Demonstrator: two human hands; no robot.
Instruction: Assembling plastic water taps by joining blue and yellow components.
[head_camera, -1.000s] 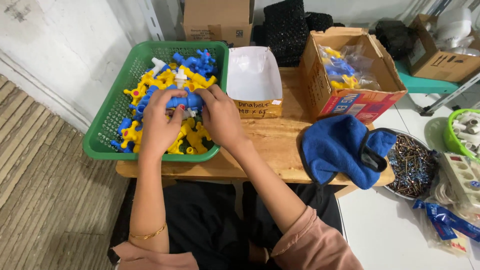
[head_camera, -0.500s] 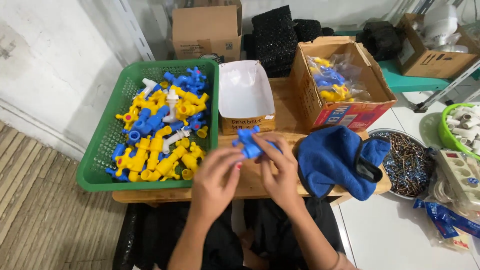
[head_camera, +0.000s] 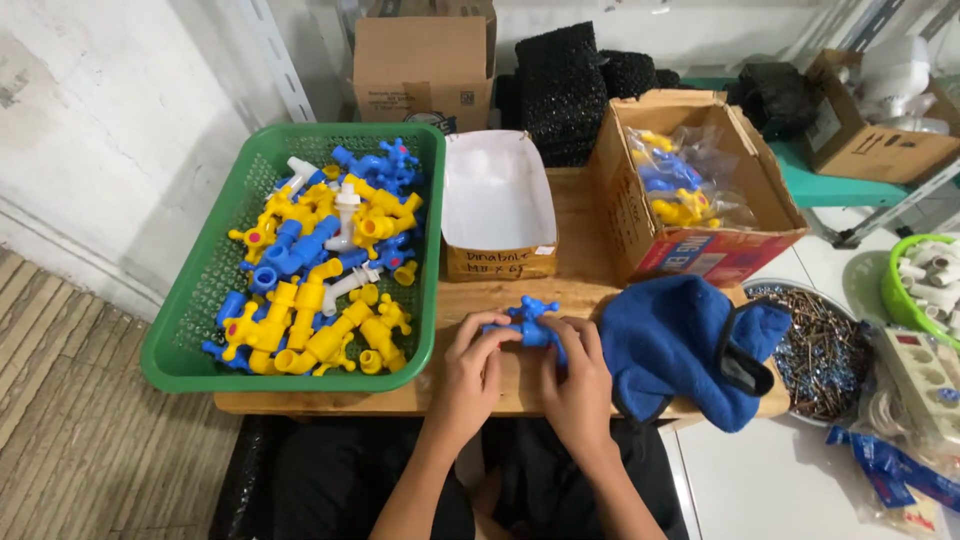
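A blue plastic tap (head_camera: 528, 322) is held between both my hands just above the wooden board (head_camera: 500, 290). My left hand (head_camera: 472, 370) grips its left end and my right hand (head_camera: 578, 372) wraps its right end. To the left stands a green basket (head_camera: 200, 330) full of several blue, yellow and white plastic taps (head_camera: 320, 260). A blue cloth (head_camera: 690, 345) lies right beside my right hand.
A small empty cardboard box with a white inside (head_camera: 497, 205) stands behind my hands. A bigger cardboard box (head_camera: 690, 190) holds bagged taps. A bowl of screws (head_camera: 820, 345), a green tub of white fittings (head_camera: 925, 280) and a power strip (head_camera: 925, 375) sit at the right.
Both hands left the green basket carrying a blue tap and came back toward me, to the board in front of the small box. The view shifted slightly.
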